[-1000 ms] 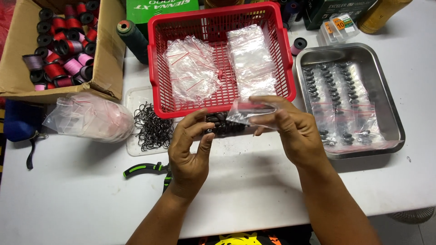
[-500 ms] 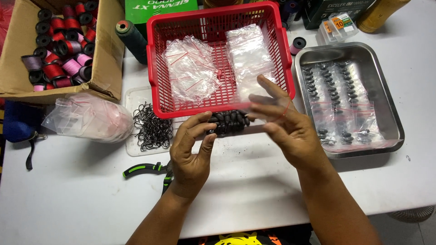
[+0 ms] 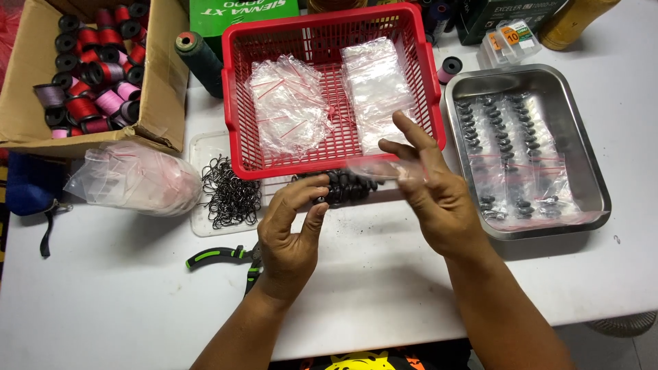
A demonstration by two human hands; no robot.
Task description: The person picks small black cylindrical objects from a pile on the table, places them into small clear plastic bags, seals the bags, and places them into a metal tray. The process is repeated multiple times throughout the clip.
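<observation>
My left hand (image 3: 291, 229) and my right hand (image 3: 428, 188) hold a small clear plastic bag (image 3: 373, 169) just in front of the red basket (image 3: 329, 164). A cluster of small black pieces (image 3: 346, 186) sits in the bag between the hands. My left thumb and forefinger pinch its left end. My right thumb and forefinger hold its right end, with the other fingers spread upward. The basket holds two heaps of empty clear bags (image 3: 288, 103).
A steel tray (image 3: 596, 185) on the right holds filled bags of black pieces. A shallow lid with black hooks (image 3: 229, 192), green-handled pliers (image 3: 219, 257), a crumpled plastic bag (image 3: 137, 179) and a cardboard box of thread spools (image 3: 89, 75) lie to the left.
The bag has shifted slightly left and lower, away from the basket's front edge. My right fingers have opened upward, and the black pieces now bunch between the hands.
</observation>
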